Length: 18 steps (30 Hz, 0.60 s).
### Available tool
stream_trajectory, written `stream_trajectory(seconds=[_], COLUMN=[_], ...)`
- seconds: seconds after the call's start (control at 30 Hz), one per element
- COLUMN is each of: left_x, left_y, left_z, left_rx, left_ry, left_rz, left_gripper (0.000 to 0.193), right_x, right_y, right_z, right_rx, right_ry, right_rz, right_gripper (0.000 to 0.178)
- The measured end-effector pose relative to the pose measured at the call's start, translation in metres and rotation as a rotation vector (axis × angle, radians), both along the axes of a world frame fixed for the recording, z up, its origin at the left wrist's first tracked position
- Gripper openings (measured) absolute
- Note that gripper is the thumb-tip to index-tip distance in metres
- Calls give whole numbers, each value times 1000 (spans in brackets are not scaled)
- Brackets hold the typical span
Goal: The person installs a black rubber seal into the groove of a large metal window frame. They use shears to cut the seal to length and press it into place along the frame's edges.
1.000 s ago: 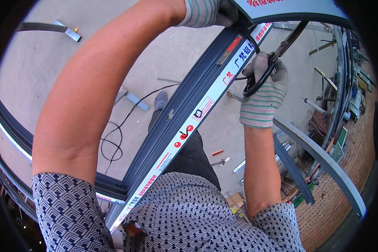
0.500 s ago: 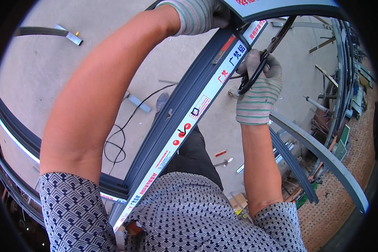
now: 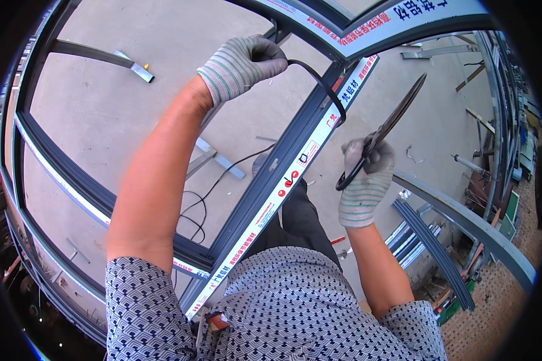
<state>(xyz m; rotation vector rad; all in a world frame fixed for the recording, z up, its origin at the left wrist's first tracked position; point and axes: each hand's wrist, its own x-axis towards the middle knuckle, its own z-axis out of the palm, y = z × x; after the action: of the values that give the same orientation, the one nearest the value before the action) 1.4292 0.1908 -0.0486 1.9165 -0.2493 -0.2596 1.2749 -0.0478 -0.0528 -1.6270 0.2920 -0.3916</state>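
My left hand (image 3: 242,67), in a striped work glove, pinches the end of a black rubber strip (image 3: 319,81). The strip arches across the dark grey window frame (image 3: 265,162), whose near bar carries white printed film. My right hand (image 3: 368,183), gloved likewise, grips a pair of scissors (image 3: 398,113) by its black handles. The blades look closed and point up and to the right, apart from the frame and the strip. Where the strip's other end goes past the bar is hidden.
A black cable (image 3: 206,201) lies on the concrete floor beyond the bar. Metal offcuts (image 3: 226,163) lie near it. On the right are a long curved grey bar (image 3: 464,213) and dark ribbed profiles (image 3: 436,256). More framing (image 3: 69,180) stands on the left.
My left hand has come away from the frame's corner, drawing the black strip out to the left. My right hand has lowered with the scissors, away from the bar. The view has shifted.
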Motion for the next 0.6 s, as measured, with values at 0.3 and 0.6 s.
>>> stream_trajectory(seconds=[0.3, 0.6], left_x=[3, 2], left_y=[1, 9], left_z=[-25, -28], left_rx=[-445, -503], left_ry=[163, 244], left_rz=[107, 93], left_gripper=[25, 24], right_x=[-30, -10], right_y=[53, 94], right_z=[37, 18], right_rx=[257, 392], right_ry=[434, 648], right_rz=[450, 399], right_gripper=[37, 51])
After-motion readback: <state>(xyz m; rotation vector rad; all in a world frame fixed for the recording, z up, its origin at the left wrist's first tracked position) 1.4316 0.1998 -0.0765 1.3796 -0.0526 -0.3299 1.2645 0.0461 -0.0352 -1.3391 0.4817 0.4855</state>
